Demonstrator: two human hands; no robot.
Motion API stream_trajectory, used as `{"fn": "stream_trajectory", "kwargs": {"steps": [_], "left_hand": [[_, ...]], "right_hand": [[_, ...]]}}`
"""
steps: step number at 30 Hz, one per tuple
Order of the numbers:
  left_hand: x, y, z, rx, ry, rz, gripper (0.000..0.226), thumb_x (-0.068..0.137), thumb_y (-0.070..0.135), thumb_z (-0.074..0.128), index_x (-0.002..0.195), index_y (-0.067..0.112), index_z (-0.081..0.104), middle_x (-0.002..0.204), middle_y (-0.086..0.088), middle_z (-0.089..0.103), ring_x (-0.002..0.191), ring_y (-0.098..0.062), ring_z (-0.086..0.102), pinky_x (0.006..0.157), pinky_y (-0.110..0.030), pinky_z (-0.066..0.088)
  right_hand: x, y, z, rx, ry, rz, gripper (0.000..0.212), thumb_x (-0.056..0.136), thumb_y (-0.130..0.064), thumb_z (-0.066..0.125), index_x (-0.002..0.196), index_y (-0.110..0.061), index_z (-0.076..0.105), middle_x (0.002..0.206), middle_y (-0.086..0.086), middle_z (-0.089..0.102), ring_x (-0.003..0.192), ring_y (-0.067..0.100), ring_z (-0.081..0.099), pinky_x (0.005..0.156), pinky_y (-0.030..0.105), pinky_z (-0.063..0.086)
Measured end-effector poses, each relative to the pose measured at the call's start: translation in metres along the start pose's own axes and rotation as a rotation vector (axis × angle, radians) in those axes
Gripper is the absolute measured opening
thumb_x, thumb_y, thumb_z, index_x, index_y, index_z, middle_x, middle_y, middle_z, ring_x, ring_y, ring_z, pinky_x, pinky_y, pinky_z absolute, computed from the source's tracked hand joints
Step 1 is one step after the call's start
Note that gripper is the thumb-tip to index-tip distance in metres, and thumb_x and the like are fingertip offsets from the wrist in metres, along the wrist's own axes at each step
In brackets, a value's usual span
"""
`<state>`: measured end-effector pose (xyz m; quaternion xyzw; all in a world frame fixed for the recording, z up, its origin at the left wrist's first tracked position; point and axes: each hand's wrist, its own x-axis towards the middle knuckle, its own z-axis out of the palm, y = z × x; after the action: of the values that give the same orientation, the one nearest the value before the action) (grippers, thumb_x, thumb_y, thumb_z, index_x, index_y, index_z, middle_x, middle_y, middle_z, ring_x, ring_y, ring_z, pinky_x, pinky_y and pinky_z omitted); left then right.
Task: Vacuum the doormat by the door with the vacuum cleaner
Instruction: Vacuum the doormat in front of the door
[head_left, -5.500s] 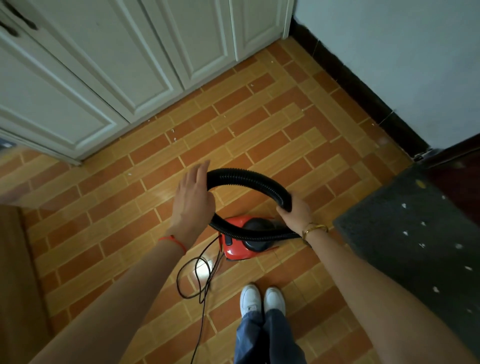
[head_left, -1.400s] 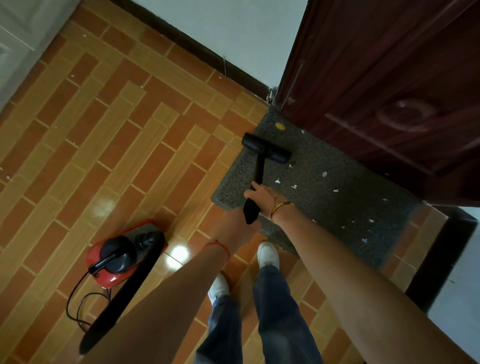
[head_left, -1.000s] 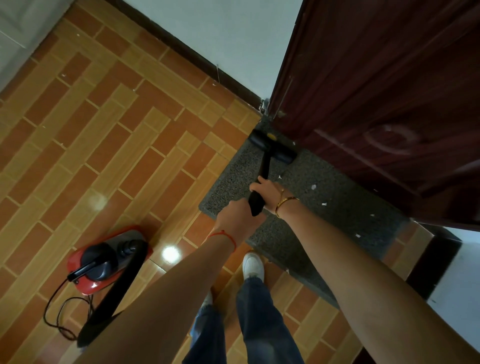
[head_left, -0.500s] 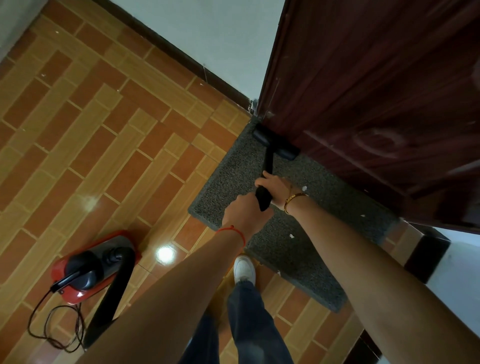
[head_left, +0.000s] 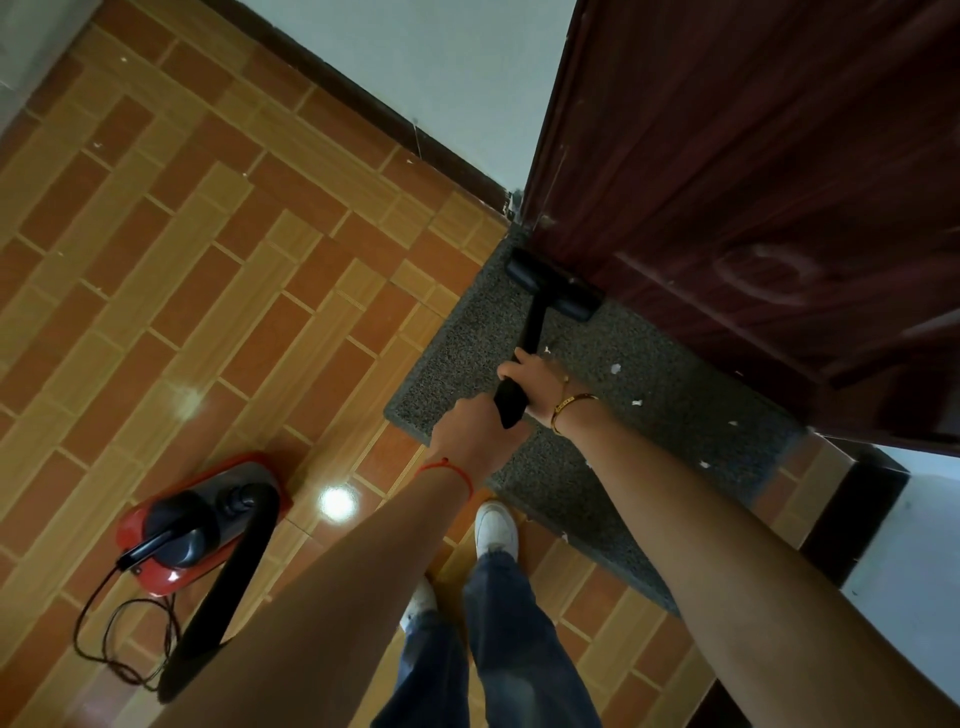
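Doormat bears the vacuum nozzle, both hands, left and right, gripping its wand with arms outstretched.

Floor: tiled in orange and tan brick pattern, glossy, one bright glare spot down-left of where I grip the wand. On it: grey doormat, directly under and beyond my grip, its far edge against the door, white scraps scattered over it right of the grip; red vacuum, well down-left; its black cord looped beside it; my white shoes below the grip.
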<state>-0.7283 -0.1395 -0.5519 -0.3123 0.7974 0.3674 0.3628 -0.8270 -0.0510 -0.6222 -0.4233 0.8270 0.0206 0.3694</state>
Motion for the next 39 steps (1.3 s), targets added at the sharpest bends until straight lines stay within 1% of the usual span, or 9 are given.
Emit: {"fn": "stream_trajectory", "kwargs": {"steps": [2,5,9,13,22,27,33,37,39], "left_hand": [[-0.007,-0.008,0.003,0.007,-0.003,-0.010,0.026,0.088,0.033,0.052,0.087,0.009,0.063,0.063,-0.002,0.056,0.050,-0.016,0.050,0.042,-0.023,0.038],[-0.021,-0.020,0.006,0.053,-0.003,-0.022,0.024,0.088,0.032,0.051,0.078,0.012,0.058,0.059,0.001,0.053,0.044,-0.013,0.046,0.036,-0.020,0.033],[-0.039,-0.038,0.009,0.068,0.037,-0.036,0.021,0.086,0.030,0.051,0.072,0.015,0.052,0.055,0.003,0.047,0.041,-0.011,0.040,0.036,-0.020,0.028],[-0.055,-0.057,0.012,0.045,0.039,-0.024,0.023,0.083,0.031,0.052,0.068,0.015,0.055,0.053,0.001,0.051,0.044,-0.014,0.046,0.039,-0.022,0.032],[-0.089,-0.088,0.021,0.033,0.051,0.007,0.019,0.083,0.024,0.051,0.079,0.009,0.062,0.060,-0.002,0.057,0.050,-0.017,0.052,0.043,-0.024,0.038],[-0.086,-0.088,0.028,0.091,0.079,0.030,0.020,0.087,0.030,0.049,0.074,0.016,0.054,0.056,0.002,0.051,0.044,-0.013,0.045,0.039,-0.021,0.031],[-0.066,-0.066,0.027,0.066,0.077,0.044,0.020,0.087,0.030,0.051,0.072,0.016,0.050,0.055,0.003,0.048,0.041,-0.011,0.041,0.036,-0.020,0.027],[-0.046,-0.049,0.023,0.050,0.057,0.048,0.021,0.087,0.029,0.051,0.071,0.016,0.051,0.055,0.003,0.048,0.041,-0.011,0.042,0.035,-0.019,0.028],[-0.037,-0.039,0.021,0.055,0.055,0.052,0.021,0.087,0.030,0.051,0.073,0.016,0.053,0.057,0.002,0.051,0.045,-0.013,0.046,0.038,-0.020,0.033]], "right_hand": [[-0.005,-0.009,0.006,0.000,-0.014,-0.005,0.021,0.092,-0.002,0.050,0.112,-0.009,0.051,0.129,0.017,0.046,0.103,0.036,0.058,0.076,0.041,0.050],[-0.014,-0.027,0.016,-0.004,-0.023,0.007,0.023,0.093,-0.003,0.049,0.115,-0.010,0.050,0.141,0.020,0.039,0.107,0.037,0.056,0.078,0.042,0.051],[-0.024,-0.049,0.027,-0.014,-0.005,0.013,0.026,0.093,-0.005,0.050,0.118,-0.012,0.050,0.137,0.017,0.043,0.108,0.035,0.058,0.079,0.041,0.051],[-0.032,-0.070,0.038,0.012,-0.023,0.016,0.027,0.093,-0.005,0.051,0.118,-0.011,0.050,0.136,0.017,0.043,0.105,0.035,0.059,0.081,0.041,0.051],[-0.056,-0.107,0.053,-0.024,0.021,0.034,0.025,0.094,-0.004,0.049,0.118,-0.010,0.051,0.129,0.015,0.048,0.102,0.033,0.061,0.073,0.035,0.046],[-0.058,-0.102,0.056,0.001,0.039,0.060,0.028,0.093,-0.001,0.051,0.119,-0.009,0.050,0.139,0.020,0.041,0.108,0.035,0.058,0.081,0.039,0.052],[-0.047,-0.074,0.044,-0.010,0.036,0.043,0.019,0.094,-0.005,0.049,0.112,-0.009,0.051,0.127,0.016,0.047,0.102,0.034,0.060,0.073,0.039,0.048],[-0.034,-0.053,0.035,-0.011,0.013,0.049,0.018,0.094,-0.006,0.048,0.111,-0.009,0.051,0.132,0.017,0.047,0.101,0.034,0.060,0.070,0.036,0.046],[-0.029,-0.042,0.031,-0.007,0.005,0.052,0.016,0.094,-0.005,0.048,0.109,-0.009,0.050,0.133,0.017,0.046,0.101,0.034,0.060,0.069,0.036,0.044]]}}
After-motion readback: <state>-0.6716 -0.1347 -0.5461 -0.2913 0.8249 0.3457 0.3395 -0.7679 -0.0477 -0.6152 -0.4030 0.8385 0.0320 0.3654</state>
